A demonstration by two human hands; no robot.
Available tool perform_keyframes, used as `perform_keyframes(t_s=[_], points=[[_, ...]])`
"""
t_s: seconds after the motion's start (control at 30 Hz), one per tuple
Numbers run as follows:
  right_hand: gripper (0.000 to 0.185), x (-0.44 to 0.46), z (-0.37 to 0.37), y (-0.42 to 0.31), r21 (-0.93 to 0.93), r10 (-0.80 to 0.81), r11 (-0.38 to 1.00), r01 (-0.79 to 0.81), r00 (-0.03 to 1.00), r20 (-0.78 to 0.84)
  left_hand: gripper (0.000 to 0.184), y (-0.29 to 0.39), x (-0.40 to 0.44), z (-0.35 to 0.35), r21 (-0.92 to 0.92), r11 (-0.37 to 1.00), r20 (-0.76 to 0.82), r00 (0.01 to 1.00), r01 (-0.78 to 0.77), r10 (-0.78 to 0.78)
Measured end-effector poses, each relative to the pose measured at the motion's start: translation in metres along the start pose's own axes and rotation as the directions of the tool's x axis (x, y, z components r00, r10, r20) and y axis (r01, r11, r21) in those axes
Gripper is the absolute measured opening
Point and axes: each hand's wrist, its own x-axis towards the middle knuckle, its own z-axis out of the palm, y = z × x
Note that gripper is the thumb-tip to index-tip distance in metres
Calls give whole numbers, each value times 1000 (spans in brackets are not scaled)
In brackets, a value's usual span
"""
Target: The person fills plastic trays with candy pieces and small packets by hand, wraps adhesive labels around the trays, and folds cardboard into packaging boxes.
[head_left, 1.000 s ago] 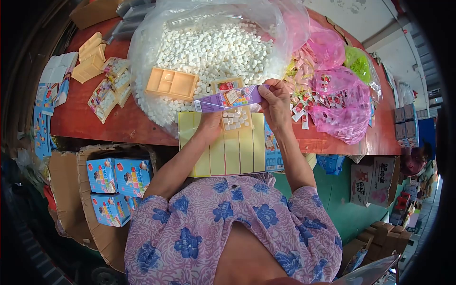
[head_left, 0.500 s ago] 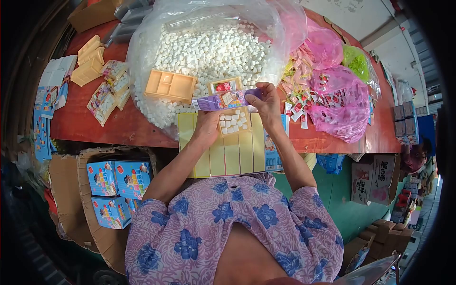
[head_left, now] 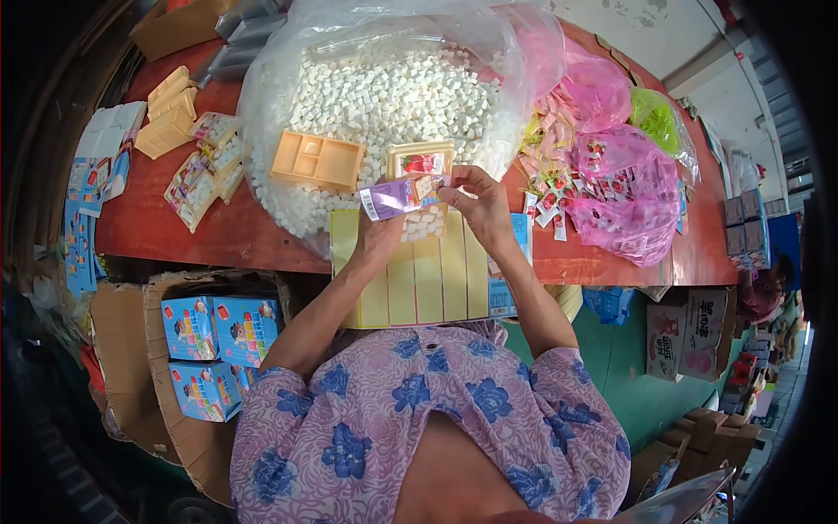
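Note:
In my left hand (head_left: 381, 241) is a cream plastic tray (head_left: 443, 154), gripped from its left side. A strawberry-printed sachet (head_left: 421, 164) lies in the tray's far end. White cubes like marshmallows (head_left: 424, 224) fill the near end. Across the tray's middle sits a purple printed card band (head_left: 393, 199), tilted, its left end sticking out past the tray. My right hand (head_left: 482, 210) pinches the band's right end at the tray's edge. Whether the band wraps underneath is hidden. Beyond my hands, an empty cream compartment tray (head_left: 316, 161) rests on loose cubes in a large clear bag (head_left: 262, 96).
Filled trays (head_left: 194, 190) and stacked empty trays (head_left: 168, 113) lie on the red table (head_left: 131, 229) at left. Pink bags (head_left: 621, 229) with sachets are at right. A yellow striped sheet (head_left: 410, 284) lies at the table's front edge. Blue boxes (head_left: 188, 327) fill a carton below left.
The purple band has tilted, and its right end has come in against the tray. My right hand has moved slightly down and left. The tray has shifted a little to the right.

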Motion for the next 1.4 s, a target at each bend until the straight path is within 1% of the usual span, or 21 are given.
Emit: perform_keyframes(t_s=[0.03, 0.13, 0.23, 0.33, 0.43, 0.53, 0.63, 0.7, 0.73, 0.77, 0.8, 0.83, 0.87, 0.9, 0.93, 1.0, 1.1, 1.17, 1.23, 1.33, 1.4], points=[[15, 1, -1, -3, 114, 54, 992, -59, 997, 46, 25, -5, 0, -1, 106, 989, 7, 995, -101, 101], [16, 1, -6, -12, 230, 246, 932, -279, 956, 160, 24, -15, -1, -6, 202, 974, 86, 993, -100, 84], [18, -1, -8, -18, 295, 256, 891, -345, 918, 302, 25, -3, 6, -6, 152, 988, 121, 993, -12, -7], [21, 0, -11, -15, 286, 204, 912, -293, 931, 302, 26, 0, 9, -4, -64, 990, 178, 977, 128, -115], [20, 1, -12, -13, 301, 209, 904, -302, 929, 305, 26, 1, 11, 0, -263, 922, 217, 948, 285, -232], [18, 0, -7, -11, 363, 243, 879, -308, 946, 215, 26, 19, 15, 3, -449, 845, 174, 956, 290, -236], [14, 2, -7, -8, 319, 244, 904, -286, 956, 164, 26, -12, 20, 9, -644, 711, 202, 959, 284, -200], [10, 3, -11, -12, 401, 313, 854, -330, 943, 111, 27, -12, 20, 8, -636, 708, 151, 950, 306, -275], [10, 4, -14, -10, 333, 260, 908, -255, 965, 30, 28, 6, 20, 8, -517, 819, 58, 965, 249, -256], [13, 9, -16, 10, 242, 205, 952, -187, 977, -51, 26, -25, 19, 2, -140, 979, -167, 971, 147, -169], [14, 9, -16, 18, 157, 171, 976, -152, 978, -120, 25, -20, 14, 10, 145, 986, -389, 911, -83, 134], [16, 9, -20, 21, 88, 220, 973, -213, 973, -75, 23, -20, 10, 11, 317, 926, -427, 842, -204, 331], [16, 11, -17, 36, 89, 181, 981, -173, 980, -87, 18, 9, 10, 12, 553, 771, -270, 808, -316, 524], [16, 8, -17, 25, 26, 182, 983, -180, 976, -116, 17, 25, 10, 17, 626, 700, -175, 812, -344, 556], [17, 4, -13, 8, -25, 185, 981, -191, 973, -138, 19, 32, 12, 21, 660, 672, -129, 831, -336, 542], [18, -3, -7, -4, -112, 76, 989, -95, 984, -161, 21, 25, 15, 25, 604, 742, -105, 894, -291, 436], [18, -14, -8, -25, -12, 73, 997, -76, 981, -179, 19, 13, 17, 27, 470, 866, -187, 940, -171, 287], [18, -15, -7, -29, -109, 39, 992, -57, 987, -156, 17, 11, 21, 26, 198, 979, -180, 980, -53, 90], [17, -16, -11, -41, -167, 56, 983, -75, 992, -117, 17, 6, 28, 20, -82, 993, -83, 992, 85, -91], [15, -10, -13, -29, 15, 53, 999, -53, 998, -32, 20, 8, 33, 6, -249, 939, 76, 972, 236, -224], [14, -5, -14, -24, 98, 55, 993, -60, 997, 53, 19, 15, 33, 0, -275, 923, 194, 956, 269, -221]])
